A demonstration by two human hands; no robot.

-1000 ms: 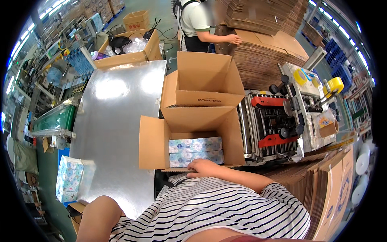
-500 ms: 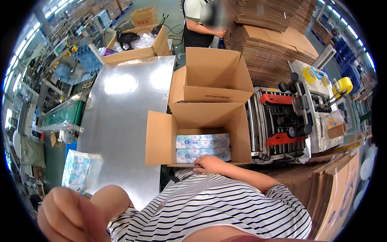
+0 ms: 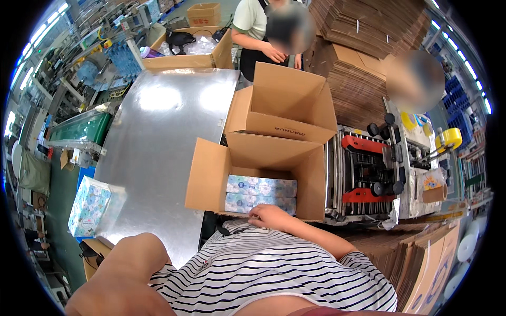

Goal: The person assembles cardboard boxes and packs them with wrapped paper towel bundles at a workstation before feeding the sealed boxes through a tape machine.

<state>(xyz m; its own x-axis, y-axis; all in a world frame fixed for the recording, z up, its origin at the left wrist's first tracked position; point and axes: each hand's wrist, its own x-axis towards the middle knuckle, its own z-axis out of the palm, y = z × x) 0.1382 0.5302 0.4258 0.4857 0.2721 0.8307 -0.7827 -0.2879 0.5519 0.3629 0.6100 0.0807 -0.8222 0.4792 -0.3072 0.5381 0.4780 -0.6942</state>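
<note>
My right hand point(image 3: 270, 217) grips the near rim of an open cardboard box point(image 3: 207, 179), its fingers curled over the edge. Inside that box, two long blue-and-white floral packs point(image 3: 262, 186) lie one nearer than the other along the near side. My left hand point(image 3: 118, 297) is low at the left, beside my body, with its fingers hidden at the picture's lower edge. Beyond it, a similar floral pack point(image 3: 89, 206) stands at the left edge of the shiny metal table point(image 3: 158, 158).
A second open carton point(image 3: 292, 84) stands directly behind the first. To the right is a roller machine with red guides point(image 3: 363, 143) and a yellow tape roll point(image 3: 449, 138). A co-worker point(image 3: 253, 31) stands behind the cartons. Stacked flat cardboard point(image 3: 358, 68) rises at the back right.
My left hand has dropped toward the lower edge, its curled fingers passing out of sight. My right hand stays at the box rim. The co-worker has come closer to the far carton.
</note>
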